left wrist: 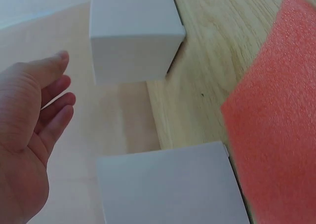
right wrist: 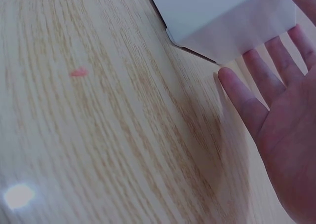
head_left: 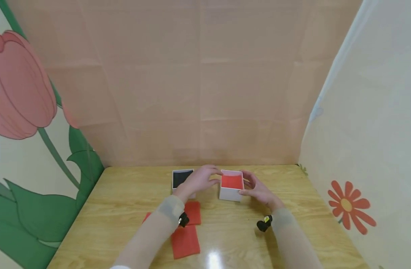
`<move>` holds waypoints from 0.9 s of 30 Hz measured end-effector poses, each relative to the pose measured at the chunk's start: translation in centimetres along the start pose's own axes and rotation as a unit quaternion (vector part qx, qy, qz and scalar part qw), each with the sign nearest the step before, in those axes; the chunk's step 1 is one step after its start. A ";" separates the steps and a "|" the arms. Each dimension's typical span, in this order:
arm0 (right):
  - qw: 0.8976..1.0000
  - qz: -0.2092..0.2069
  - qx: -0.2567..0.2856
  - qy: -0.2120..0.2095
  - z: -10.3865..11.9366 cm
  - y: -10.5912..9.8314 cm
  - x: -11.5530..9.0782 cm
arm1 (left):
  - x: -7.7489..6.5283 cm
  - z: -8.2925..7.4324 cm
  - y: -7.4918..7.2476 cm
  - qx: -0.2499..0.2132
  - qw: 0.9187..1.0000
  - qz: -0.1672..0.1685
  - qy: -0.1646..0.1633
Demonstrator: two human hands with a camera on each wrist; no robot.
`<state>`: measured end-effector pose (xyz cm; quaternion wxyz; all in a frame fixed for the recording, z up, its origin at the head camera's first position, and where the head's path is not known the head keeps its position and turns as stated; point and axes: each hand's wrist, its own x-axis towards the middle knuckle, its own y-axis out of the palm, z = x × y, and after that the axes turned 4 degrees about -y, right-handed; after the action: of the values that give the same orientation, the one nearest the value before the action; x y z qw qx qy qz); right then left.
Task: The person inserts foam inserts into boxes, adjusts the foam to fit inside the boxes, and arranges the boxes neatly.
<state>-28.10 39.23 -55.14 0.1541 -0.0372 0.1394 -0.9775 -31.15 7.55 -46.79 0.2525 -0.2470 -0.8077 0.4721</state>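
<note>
Two white boxes stand on a wooden worktop (head_left: 124, 194), a little in from its back edge and around the middle of its width, with bare wood between them. The right box (head_left: 230, 194), which has a red sheet (head_left: 231, 182) inside its rim, has the person's right hand (head_left: 259, 189) at its right side; the thumb is at the front right corner and the fingers reach along the right wall. Those fingers are spread and fairly straight, their tips at the wall (the right wrist view shows this best), so the hand lies against the box rather than clamping it. The left hand (head_left: 202, 178) hangs near the same box's left wall, its fingers loosely bent, thumb and fingertips apart; the left wrist view shows a gap between hand and box, and nothing is gripped. Behind the left wrist is the left box (left wrist: 168, 189), with something black (head_left: 181, 177) inside. Nearer the worktop's front edge, left of centre, lie more red sheets (head_left: 186, 242), partly covered by the left arm. A small red scrap (right wrist: 79, 72) lies on the wood in the right wrist view. Each wrist carries a small black camera (head_left: 264, 223).
</note>
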 end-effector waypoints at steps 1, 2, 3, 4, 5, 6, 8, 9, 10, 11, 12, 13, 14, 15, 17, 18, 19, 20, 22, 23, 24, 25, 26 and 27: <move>1.000 0.001 -0.001 0.000 -0.1 0.0 0.0 | -0.1 0.1 -0.1 0.001 1.000 -0.005 0.005; 1.000 0.000 -0.001 0.002 -0.1 0.0 0.1 | -0.3 0.3 -0.2 0.002 1.000 -0.010 0.009; 1.000 0.001 -0.001 0.004 -0.2 0.0 0.1 | -0.5 0.4 -0.2 0.001 1.000 -0.013 0.012; 1.000 0.000 0.002 0.006 -0.3 0.0 0.2 | -0.7 0.6 -0.3 -0.001 1.000 -0.016 0.013; 1.000 0.000 0.005 0.007 -0.4 0.0 0.2 | -0.9 0.7 -0.4 -0.004 1.000 -0.017 0.013; 1.000 0.001 0.006 0.007 -0.4 0.0 0.2 | -1.1 0.9 -0.6 -0.009 1.000 -0.017 0.013; 1.000 0.001 0.008 0.007 -0.4 0.0 0.3 | -1.6 1.2 -0.9 -0.015 1.000 -0.019 0.009; 1.000 0.002 0.007 0.004 -0.4 0.0 0.3 | -1.9 1.3 -1.1 -0.020 1.000 -0.019 0.007; 1.000 0.001 0.009 0.005 -0.4 0.0 0.3 | -2.2 1.5 -1.2 -0.024 1.000 -0.020 0.005; 1.000 0.001 0.008 0.005 -0.3 0.0 0.3 | -2.5 1.6 -1.4 -0.028 0.999 -0.022 0.005; 1.000 0.002 0.006 0.004 -0.3 0.0 0.3 | -2.8 1.8 -1.6 -0.029 0.999 -0.024 0.005; 1.000 0.003 0.006 0.004 -0.2 0.0 0.3 | -3.2 2.0 -1.7 -0.030 0.999 -0.028 0.007; 1.000 0.004 0.005 0.003 -0.2 0.0 0.3 | -3.5 2.1 -1.9 -0.036 0.999 -0.032 0.009; 1.000 0.006 0.006 0.003 -0.2 -0.1 0.3 | -3.9 2.3 -2.0 -0.037 0.999 -0.036 0.010; 1.000 0.008 0.005 0.006 -0.3 -0.2 0.3 | -4.7 2.8 -2.2 -0.043 0.998 -0.047 0.016; 1.000 0.009 0.005 0.005 -0.4 -0.2 0.3 | -5.1 3.0 -2.4 -0.046 0.997 -0.054 0.019; 1.000 0.008 0.005 0.005 -0.5 -0.3 0.3 | -5.4 3.3 -2.4 -0.048 0.997 -0.061 0.025; 1.000 0.009 0.004 0.003 -0.5 -0.3 0.3 | -5.8 3.5 -2.6 -0.049 0.996 -0.066 0.028; 1.000 0.006 0.005 0.001 -0.6 -0.5 0.3 | -6.5 4.1 -2.8 -0.046 0.995 -0.078 0.035; 1.000 0.004 0.007 0.002 -0.5 -0.5 0.2 | -6.9 4.4 -2.8 -0.044 0.995 -0.084 0.038; 1.000 0.003 0.008 0.001 -0.5 -0.6 0.1 | -7.2 4.7 -2.9 -0.043 0.995 -0.087 0.039; 1.000 0.003 0.008 0.002 -0.4 -0.7 0.1 | -7.6 5.0 -3.0 -0.043 0.994 -0.089 0.038; 1.000 0.003 0.009 0.002 -0.4 -0.7 0.0 | -8.0 5.3 -3.0 -0.045 0.994 -0.091 0.034; 1.000 0.001 0.010 0.005 -0.3 -0.7 0.0 | -8.4 5.7 -3.1 -0.052 0.994 -0.093 0.033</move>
<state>-28.33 39.98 -55.20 0.1549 -0.0303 0.1300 -0.9789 -29.01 -2.73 -47.93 0.3092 -0.1990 -0.8416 0.3956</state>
